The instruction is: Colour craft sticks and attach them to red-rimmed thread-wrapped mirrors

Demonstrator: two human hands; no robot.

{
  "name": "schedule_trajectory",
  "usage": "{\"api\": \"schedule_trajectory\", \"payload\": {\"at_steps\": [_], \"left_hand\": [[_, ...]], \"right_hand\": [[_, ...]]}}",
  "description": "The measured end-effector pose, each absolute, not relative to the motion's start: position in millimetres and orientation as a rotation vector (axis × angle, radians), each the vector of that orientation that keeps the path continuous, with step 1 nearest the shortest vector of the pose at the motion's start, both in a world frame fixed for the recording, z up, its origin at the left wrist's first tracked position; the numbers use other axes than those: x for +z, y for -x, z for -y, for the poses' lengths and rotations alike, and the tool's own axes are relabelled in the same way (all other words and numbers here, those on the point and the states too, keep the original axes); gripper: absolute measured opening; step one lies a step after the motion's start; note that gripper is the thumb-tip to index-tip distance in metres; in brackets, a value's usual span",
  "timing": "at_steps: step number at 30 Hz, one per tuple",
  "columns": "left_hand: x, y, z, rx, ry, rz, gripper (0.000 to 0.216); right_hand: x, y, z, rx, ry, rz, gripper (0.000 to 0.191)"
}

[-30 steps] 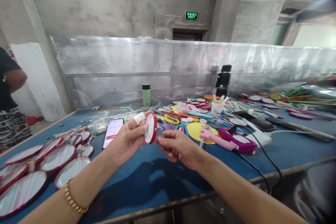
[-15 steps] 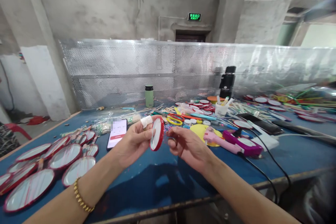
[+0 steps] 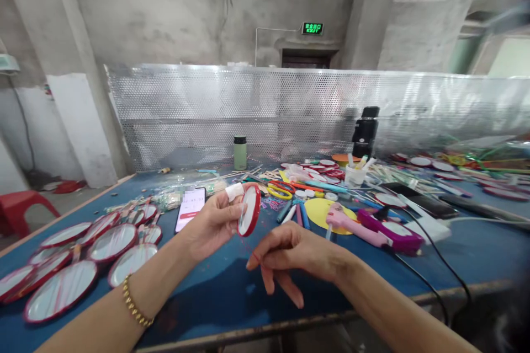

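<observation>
In my left hand (image 3: 221,214) is a small white disc with a red rim (image 3: 249,210), stood nearly on edge between thumb and fingers. White tape or cloth wraps one finger of that hand. My right hand (image 3: 285,256) is lower and to the right, apart from the disc. Its thumb and forefinger pinch a thin red thread (image 3: 255,257), which seems to run up towards the disc's lower edge; the other fingers hang loose. Markers (image 3: 298,215) lie just beyond my right hand.
Several larger red-rimmed discs (image 3: 62,291) overlap at the left, near a phone (image 3: 190,208). A pink glue gun (image 3: 351,227) with its cable lies at the right, partly over a yellow disc (image 3: 317,210). A green bottle (image 3: 240,153) and a black flask (image 3: 365,132) stand behind.
My right hand has moved down and slightly away from the disc, its lower fingers loosening, and a red thread now shows. My left hand still holds the disc. The view has shifted slightly left.
</observation>
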State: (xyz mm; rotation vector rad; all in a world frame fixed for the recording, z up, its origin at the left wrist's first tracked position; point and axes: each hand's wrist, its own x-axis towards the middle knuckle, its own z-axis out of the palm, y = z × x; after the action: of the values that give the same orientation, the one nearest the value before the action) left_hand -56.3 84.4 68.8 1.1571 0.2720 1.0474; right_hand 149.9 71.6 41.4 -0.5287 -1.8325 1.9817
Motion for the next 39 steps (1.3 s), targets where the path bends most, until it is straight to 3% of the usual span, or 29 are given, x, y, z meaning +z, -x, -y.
{"api": "schedule_trajectory", "payload": {"at_steps": [4,8,11,15,20,26,30,39], "left_hand": [[70,53,-83,1.021,-1.152,-0.240,0.045],[67,48,-80,1.001,-1.158,-0.311,0.056],[64,46,-82,1.037,-1.207,-0.377,0.064],[58,48,-95,1.250,-1.278,-0.521,0.054],[50,53,-107,1.449,-1.456,-0.845,0.050],[49,46,-103,1.396,-1.738,-0.950,0.048],[47,46,-98,1.343,-1.911,-0.962,0.031],[43,50,-97,1.301,-2.046,-1.063,0.031]], "right_hand": [[43,-146,-66,1.651,0.513,1.976,0.037],[40,-133,-59,1.256,0.533,2.118,0.048],[36,-128,-55,1.231,0.711,2.216,0.051],[41,-140,-45,1.165,0.945,2.211,0.040],[79,-169,-38,0.653,1.042,2.076,0.045],[113,-173,-65,0.042,1.234,2.223,0.052],[109,-163,-82,0.017,1.172,2.424,0.054],[96,-154,-89,0.111,1.171,2.520,0.059]]}}
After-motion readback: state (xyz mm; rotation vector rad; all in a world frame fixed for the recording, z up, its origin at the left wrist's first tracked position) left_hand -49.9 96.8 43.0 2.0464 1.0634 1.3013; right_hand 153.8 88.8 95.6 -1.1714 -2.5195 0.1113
